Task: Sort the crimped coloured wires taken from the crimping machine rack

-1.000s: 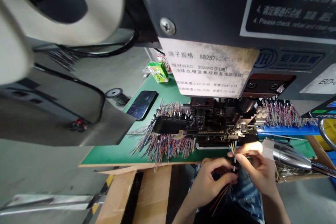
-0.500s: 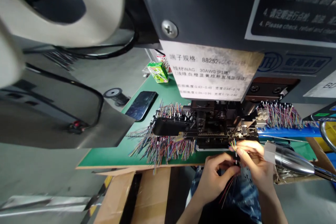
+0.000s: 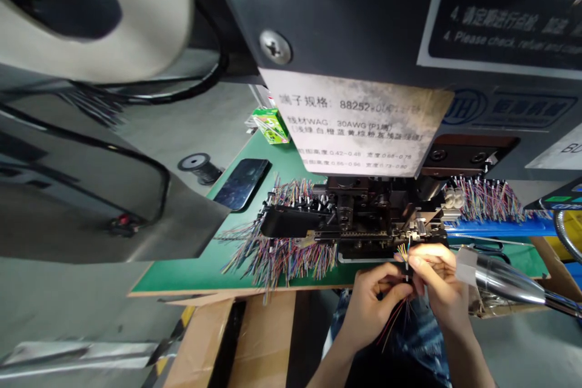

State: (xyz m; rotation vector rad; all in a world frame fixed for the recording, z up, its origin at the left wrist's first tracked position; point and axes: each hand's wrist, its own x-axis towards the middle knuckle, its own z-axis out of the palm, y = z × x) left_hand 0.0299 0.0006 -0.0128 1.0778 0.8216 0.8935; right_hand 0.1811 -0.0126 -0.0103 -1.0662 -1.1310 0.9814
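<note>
My left hand is closed on the lower part of a thin multicoloured wire bundle, and the loose wire ends hang below its fingers. Higher on the same bundle, my right hand pinches the wires near their fanned upper tips. Those tips stand just in front of the lit metal head of a crimping machine. Black and white bands show on the bundle between my hands.
Heaps of wire bundles lie left of the machine, with more in a blue tray at right. A phone and green box rest on the green table. A lamp juts in beside my right hand.
The view has shifted slightly. Some wire tips have separated from the fan, and one now points up toward the machine head. Both hands keep their hold.
</note>
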